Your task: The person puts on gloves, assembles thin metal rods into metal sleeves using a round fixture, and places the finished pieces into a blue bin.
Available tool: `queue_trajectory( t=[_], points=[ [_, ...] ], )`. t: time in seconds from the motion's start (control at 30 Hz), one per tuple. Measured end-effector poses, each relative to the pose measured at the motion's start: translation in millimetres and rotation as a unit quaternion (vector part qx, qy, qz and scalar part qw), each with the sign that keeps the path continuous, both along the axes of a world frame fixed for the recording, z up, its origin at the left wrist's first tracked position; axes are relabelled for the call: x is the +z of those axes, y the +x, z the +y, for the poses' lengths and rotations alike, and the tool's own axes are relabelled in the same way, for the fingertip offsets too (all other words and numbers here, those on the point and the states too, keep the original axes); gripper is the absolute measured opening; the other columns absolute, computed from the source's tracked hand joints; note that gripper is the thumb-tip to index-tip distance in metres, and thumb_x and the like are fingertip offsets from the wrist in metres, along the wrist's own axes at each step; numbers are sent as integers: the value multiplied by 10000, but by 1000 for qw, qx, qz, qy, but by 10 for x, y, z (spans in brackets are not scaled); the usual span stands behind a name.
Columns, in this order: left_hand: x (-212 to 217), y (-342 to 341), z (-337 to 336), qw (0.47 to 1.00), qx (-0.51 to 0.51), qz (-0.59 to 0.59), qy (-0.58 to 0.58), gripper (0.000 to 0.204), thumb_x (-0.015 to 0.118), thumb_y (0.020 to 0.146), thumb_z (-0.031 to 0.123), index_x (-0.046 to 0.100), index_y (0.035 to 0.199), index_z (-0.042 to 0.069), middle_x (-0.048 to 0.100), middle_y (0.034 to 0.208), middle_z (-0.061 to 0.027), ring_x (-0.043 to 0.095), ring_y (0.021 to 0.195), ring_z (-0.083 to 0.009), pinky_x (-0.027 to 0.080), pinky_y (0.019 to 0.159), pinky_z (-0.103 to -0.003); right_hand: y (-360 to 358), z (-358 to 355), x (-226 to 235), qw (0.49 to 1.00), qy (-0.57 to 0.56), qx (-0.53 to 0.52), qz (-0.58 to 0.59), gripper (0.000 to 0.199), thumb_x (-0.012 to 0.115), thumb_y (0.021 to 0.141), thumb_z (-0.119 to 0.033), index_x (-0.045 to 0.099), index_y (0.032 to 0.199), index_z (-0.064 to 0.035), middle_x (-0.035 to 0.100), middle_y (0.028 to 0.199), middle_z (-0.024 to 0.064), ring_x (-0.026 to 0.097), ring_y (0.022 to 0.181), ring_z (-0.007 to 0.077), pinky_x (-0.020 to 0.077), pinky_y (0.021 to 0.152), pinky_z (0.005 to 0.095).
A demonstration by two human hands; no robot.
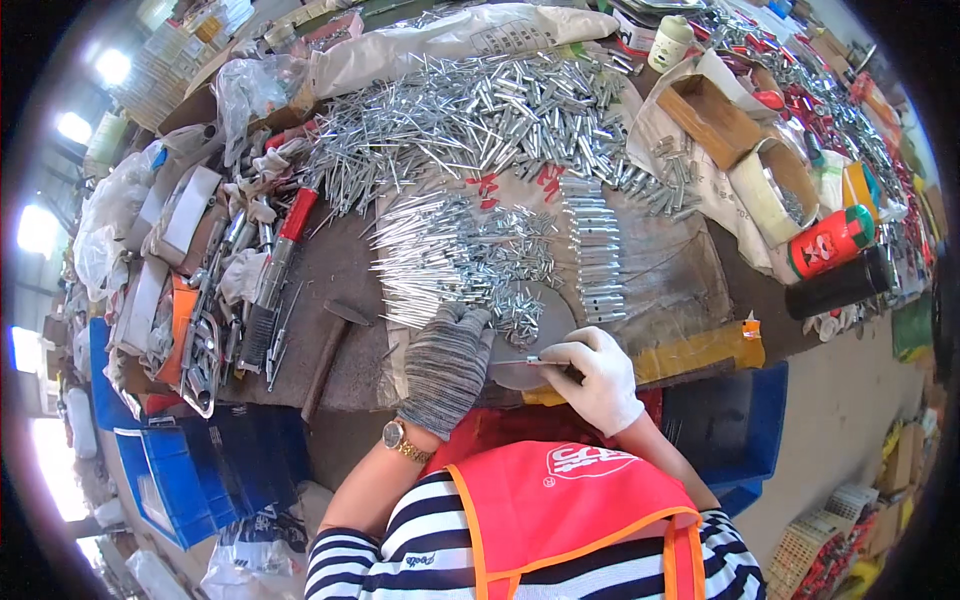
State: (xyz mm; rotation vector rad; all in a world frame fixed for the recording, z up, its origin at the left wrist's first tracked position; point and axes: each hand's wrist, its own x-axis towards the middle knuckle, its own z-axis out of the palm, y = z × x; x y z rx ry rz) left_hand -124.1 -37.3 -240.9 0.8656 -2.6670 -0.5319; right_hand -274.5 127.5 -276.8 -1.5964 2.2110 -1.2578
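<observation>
My right hand [597, 378], in a white glove, pinches a small metal pin [534, 361] between thumb and fingers above a round grey plate [558, 318]. My left hand [447, 365] wears a grey striped glove; its closed fingers reach down where thin metal rods [412, 262] meet a heap of small metal pieces [518, 315]. What those fingertips hold, if anything, is hidden. More small pieces [520, 240] lie just beyond. To their right, short metal tubes [597, 250] are lined up in a column on the cloth.
A big pile of metal tubes [480, 110] spreads across the far side. At left lie a hammer [333, 355], a red-handled wire brush [280, 270] and assorted tools. Cardboard boxes [710, 118] and a red can [830, 242] stand right. Blue bins [725, 420] sit below the table edge.
</observation>
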Motion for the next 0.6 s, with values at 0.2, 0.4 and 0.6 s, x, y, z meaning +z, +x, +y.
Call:
queue_trajectory(
  t=[0.2,0.4,0.6],
  points=[
    [-91,14,-36,999,-4,32,34,140,695,914,160,690,1033,86,676,1033,-132,666,923,-329,534,803,-441,-1,-10,8,1000,-14,2,-6,232,823,745,-108,739,957,-149,644,937,73,657,893,294,542,764,393],
    [41,36,52,996,-31,40,74,141,695,906,119,673,1040,82,663,992,-146,666,912,-328,537,792,-433,-3,-5,30,1000,-6,-10,-14,198,825,755,-130,740,932,-151,649,930,62,659,887,286,540,752,400],
    [96,-16,183,986,-131,22,96,141,697,907,127,666,1036,80,632,1043,-150,668,892,-350,547,775,-427,-7,1,50,1000,3,-4,-22,178,820,773,-153,743,933,-157,651,932,64,661,900,286,544,759,401]
  ],
)
